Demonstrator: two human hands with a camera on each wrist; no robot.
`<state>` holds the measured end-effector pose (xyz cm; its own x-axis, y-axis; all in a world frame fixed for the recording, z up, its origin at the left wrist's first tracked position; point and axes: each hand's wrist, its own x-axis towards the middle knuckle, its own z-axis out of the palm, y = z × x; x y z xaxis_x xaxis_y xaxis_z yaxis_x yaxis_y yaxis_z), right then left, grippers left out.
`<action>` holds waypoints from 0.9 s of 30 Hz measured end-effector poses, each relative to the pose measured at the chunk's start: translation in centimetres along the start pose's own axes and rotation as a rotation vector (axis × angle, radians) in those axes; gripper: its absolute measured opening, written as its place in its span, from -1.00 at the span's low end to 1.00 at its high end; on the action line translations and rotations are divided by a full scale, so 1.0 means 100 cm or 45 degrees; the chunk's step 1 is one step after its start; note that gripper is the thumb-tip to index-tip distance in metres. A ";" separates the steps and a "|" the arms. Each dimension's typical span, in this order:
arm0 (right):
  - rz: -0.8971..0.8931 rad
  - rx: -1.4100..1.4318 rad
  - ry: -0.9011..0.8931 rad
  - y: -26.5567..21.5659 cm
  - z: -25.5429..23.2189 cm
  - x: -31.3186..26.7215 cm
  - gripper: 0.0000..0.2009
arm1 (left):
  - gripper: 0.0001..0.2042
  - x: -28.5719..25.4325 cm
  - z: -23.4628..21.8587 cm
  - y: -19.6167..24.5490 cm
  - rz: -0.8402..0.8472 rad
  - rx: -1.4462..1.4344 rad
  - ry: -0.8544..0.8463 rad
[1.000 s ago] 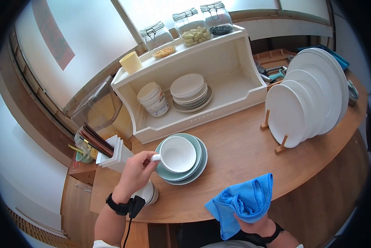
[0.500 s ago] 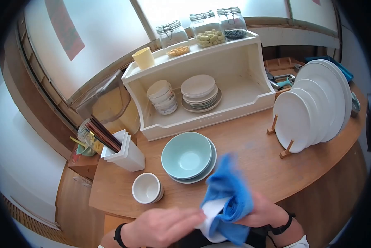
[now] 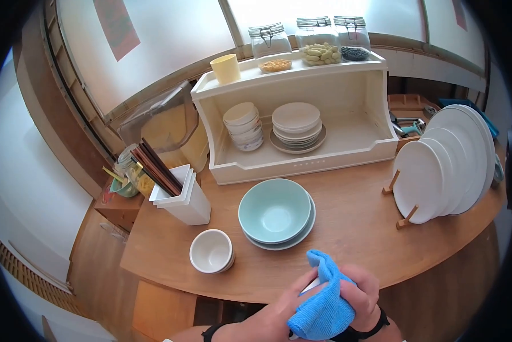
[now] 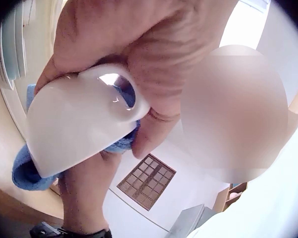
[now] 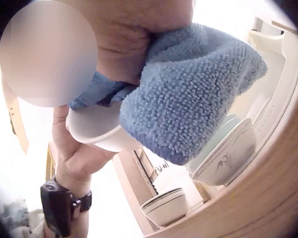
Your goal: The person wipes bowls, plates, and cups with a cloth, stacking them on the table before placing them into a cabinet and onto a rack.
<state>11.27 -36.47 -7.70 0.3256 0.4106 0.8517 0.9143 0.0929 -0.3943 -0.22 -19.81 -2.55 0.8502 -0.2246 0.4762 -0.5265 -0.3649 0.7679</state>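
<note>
Over the table's front edge, my left hand [image 3: 284, 308] grips a white mug [image 4: 74, 124], its palm against the mug's looped handle. A blue cloth [image 3: 327, 308] is bunched in my right hand [image 3: 365, 290], pressed to the mug. In the head view the cloth covers nearly all of the mug; the right wrist view has the cloth at the rim of the mug [image 5: 94, 126]. Just beyond the hands, a pale green bowl [image 3: 274, 211] sits on a matching plate [image 3: 301, 236]. Left of it stand nested white cups [image 3: 210, 251].
A cream shelf [image 3: 301, 169] at the back holds stacked bowls [image 3: 243, 125] and plates [image 3: 296, 117], with glass jars [image 3: 318, 43] and a yellow cup [image 3: 225, 69] on top. White plates [image 3: 421, 179] stand in a wooden rack at right. Chopsticks fill a white holder [image 3: 193, 199] at left.
My left hand has lifted the mug out of the green bowl and brought it toward me, to the cloth in my right hand. Both hands now close round mug and cloth together.
</note>
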 end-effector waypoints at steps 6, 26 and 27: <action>-0.177 -0.083 0.032 -0.001 0.001 -0.002 -0.53 | -0.14 -0.013 0.012 0.019 -0.081 0.143 0.004; 1.780 1.994 0.066 -0.025 0.019 -0.030 -0.65 | -0.29 -0.040 0.012 -0.007 0.462 0.250 0.055; 1.852 2.091 0.050 -0.025 0.019 -0.029 -0.65 | -0.28 -0.046 0.013 -0.008 0.403 0.333 0.138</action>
<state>7.60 -36.14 -9.84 0.4247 0.8761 -0.2282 -0.8525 0.3021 -0.4266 -3.67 -19.66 -5.89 0.6341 -0.2712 0.7242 -0.7317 -0.5134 0.4484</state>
